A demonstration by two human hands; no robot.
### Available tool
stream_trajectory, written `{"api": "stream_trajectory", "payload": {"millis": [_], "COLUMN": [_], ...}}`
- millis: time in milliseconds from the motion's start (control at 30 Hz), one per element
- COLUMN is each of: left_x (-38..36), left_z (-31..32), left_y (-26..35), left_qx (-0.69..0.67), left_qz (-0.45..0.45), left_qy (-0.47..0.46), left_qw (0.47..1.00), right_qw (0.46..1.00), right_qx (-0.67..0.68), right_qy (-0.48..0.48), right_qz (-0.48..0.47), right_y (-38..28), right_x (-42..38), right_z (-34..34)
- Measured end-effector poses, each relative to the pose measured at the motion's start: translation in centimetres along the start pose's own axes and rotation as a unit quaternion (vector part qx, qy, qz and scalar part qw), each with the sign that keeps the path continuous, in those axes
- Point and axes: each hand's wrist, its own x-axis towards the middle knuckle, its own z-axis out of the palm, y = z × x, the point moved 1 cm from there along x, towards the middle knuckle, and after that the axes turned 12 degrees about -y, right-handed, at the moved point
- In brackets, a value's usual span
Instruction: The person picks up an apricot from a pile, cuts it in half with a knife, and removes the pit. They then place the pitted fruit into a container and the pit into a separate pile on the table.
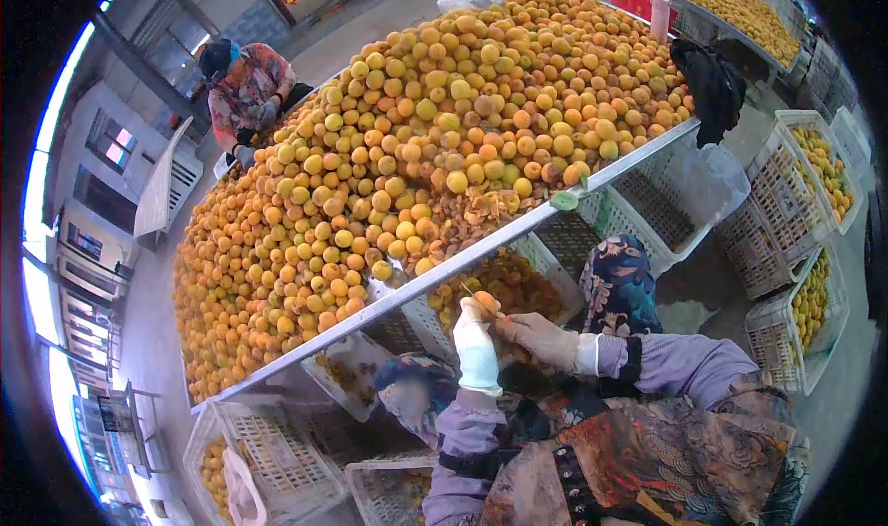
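Both of my hands wear white gloves and meet just past the table's metal edge, on my side. My left hand is closed on an orange apricot, held above a crate of split apricots. My right hand reaches in from the right, its fingers closed at the same apricot; whatever is between them is too small to make out. Beyond the edge lies a large heap of yellow and orange apricots, with brown scraps near the edge.
A co-worker works at the heap's far left side. White crates stand under the table at the left, others are stacked at the right. A black bag hangs over the table's right corner, near a pink cup.
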Motion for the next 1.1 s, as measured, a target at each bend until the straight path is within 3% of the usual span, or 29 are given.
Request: {"api": "stream_trajectory", "payload": {"millis": [33,67,100,167,300,400,467,533,600,733,767,800,833,900,967,1100], "left_x": [-0.2,-0.3,-0.2,-0.1,0.0,-0.1,-0.3,-0.8,-0.9,-1.2,-1.1,-0.9,-0.8,-1.1,-2.1,-3.0], "left_z": [0.2,0.4,0.5,0.8,0.1,-0.3,0.0,0.6,0.5,0.6,0.2,-0.5,-1.0,-1.2,0.3,1.2], "left_y": [0.4,0.9,1.3,1.6,0.5,0.2,0.4,0.7,0.3,1.0,0.9,0.8,0.8,1.5,3.0,3.2], "left_qx": [-0.001,-0.009,-0.016,-0.034,-0.030,-0.009,-0.020,-0.174,-0.187,-0.214,-0.214,-0.107,0.001,0.064,0.245,0.348], "left_qz": [-0.004,-0.003,0.000,-0.008,-0.020,-0.017,-0.016,-0.062,-0.050,-0.040,-0.040,0.010,0.060,0.073,0.161,0.187], "left_qy": [0.002,-0.006,-0.014,-0.013,-0.010,-0.021,-0.025,-0.024,-0.047,-0.064,-0.063,-0.063,-0.063,-0.065,-0.028,-0.024], "left_qw": [1.000,1.000,1.000,0.999,0.999,1.000,0.999,0.982,0.980,0.974,0.974,0.992,0.996,0.993,0.956,0.918], "right_qw": [1.000,0.993,0.993,1.000,0.999,0.980,0.971,0.958,0.936,0.948,0.979,0.994,0.994,0.997,0.994,0.986], "right_qx": [0.003,-0.033,-0.032,-0.001,-0.012,0.143,0.184,0.225,0.284,0.238,0.131,0.022,0.023,0.071,0.084,0.137], "right_qy": [-0.003,0.027,0.028,-0.016,-0.026,-0.127,-0.153,-0.175,-0.206,-0.209,-0.153,-0.094,-0.094,0.026,0.045,0.089], "right_qz": [-0.026,-0.110,-0.110,0.025,0.020,0.058,0.025,-0.007,-0.032,0.028,-0.008,-0.044,-0.044,-0.019,-0.045,-0.031], "right_y": [0.7,2.8,2.1,-0.4,-0.4,-0.4,0.4,0.7,0.5,-0.5,-0.9,-1.5,-2.1,-3.2,-2.0,-2.2], "right_x": [0.2,1.7,1.2,-0.1,-0.5,-0.9,-0.5,-0.6,-0.9,-1.3,-1.6,-1.9,-2.2,-2.3,-1.1,-0.2], "right_z": [0.1,-0.4,-0.4,-0.4,-0.5,-0.4,-0.4,-0.1,0.3,-0.1,-0.2,-0.3,-0.3,-0.6,-1.7,-1.3]}}
